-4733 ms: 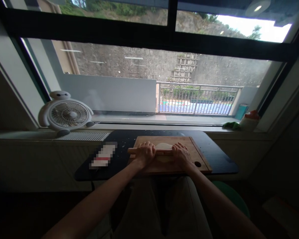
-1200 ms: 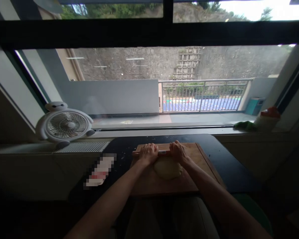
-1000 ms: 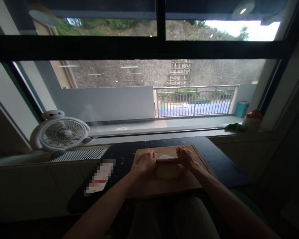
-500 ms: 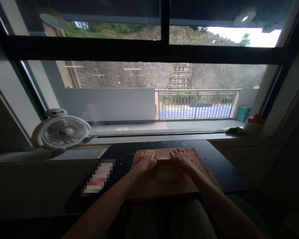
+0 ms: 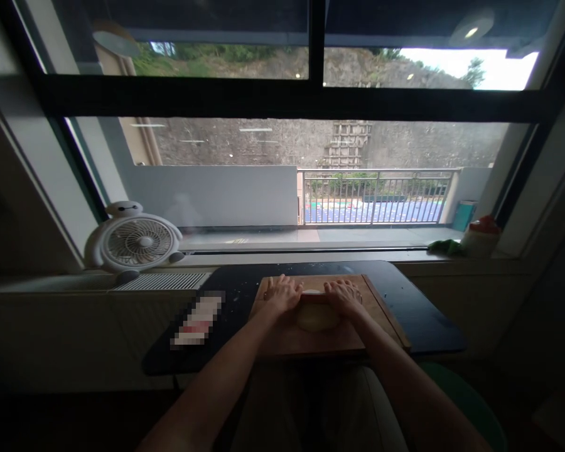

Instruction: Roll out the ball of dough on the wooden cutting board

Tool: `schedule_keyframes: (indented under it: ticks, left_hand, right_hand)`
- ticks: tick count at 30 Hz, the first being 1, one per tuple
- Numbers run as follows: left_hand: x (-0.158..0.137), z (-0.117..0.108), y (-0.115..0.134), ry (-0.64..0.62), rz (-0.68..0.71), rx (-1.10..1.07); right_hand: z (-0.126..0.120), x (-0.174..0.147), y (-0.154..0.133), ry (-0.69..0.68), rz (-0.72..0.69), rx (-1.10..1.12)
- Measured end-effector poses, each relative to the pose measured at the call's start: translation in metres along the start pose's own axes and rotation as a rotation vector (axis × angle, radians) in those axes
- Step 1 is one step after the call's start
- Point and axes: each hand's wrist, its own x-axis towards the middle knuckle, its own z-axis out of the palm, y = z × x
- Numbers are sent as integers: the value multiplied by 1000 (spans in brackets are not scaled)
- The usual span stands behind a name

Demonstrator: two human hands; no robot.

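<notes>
Black table [image 5: 424,320]. Wooden board [image 5: 306,343], laid on table. Rolling pin [image 5: 313,299], set crosswise on dough [image 5: 317,319]. Dough flattened on board, seen near and far of pin. Left hand [image 5: 283,294], right hand [image 5: 343,295]: laid over pin's left and right parts, fingers outstretched.

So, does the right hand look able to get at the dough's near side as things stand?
Probably yes: the right hand rests on the rolling pin, close to the dough, and nothing appears to cover that side, though the hand would likely have to leave the pin.
</notes>
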Motion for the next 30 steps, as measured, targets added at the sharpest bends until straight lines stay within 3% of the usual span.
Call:
schedule_keyframes:
  ticks: [4, 7, 12, 15, 18, 22, 24, 30]
  left_hand:
    - [-41, 9, -11, 140, 156, -15]
    - [-55, 13, -15, 209, 205, -24]
    - [-19, 4, -1, 82, 81, -7]
    - [-2, -1, 7, 68, 17, 6]
    - [-15, 0, 4, 104, 44, -3]
    - [-56, 7, -8, 231, 201, -42]
    - [-61, 7, -10, 249, 228, -48]
    - [-8, 1, 2, 121, 55, -13]
  right_hand:
    - [15, -34, 4, 171, -66, 21]
    - [23, -46, 9, 302, -120, 41]
    - [14, -13, 7, 148, -31, 42]
    - [6, 2, 3, 127, 8, 41]
    - [10, -12, 3, 159, -8, 37]
    - [29, -49, 12, 320, -145, 44]
    - [33, -53, 15, 364, -180, 48]
    - [12, 0, 8, 138, 8, 79]
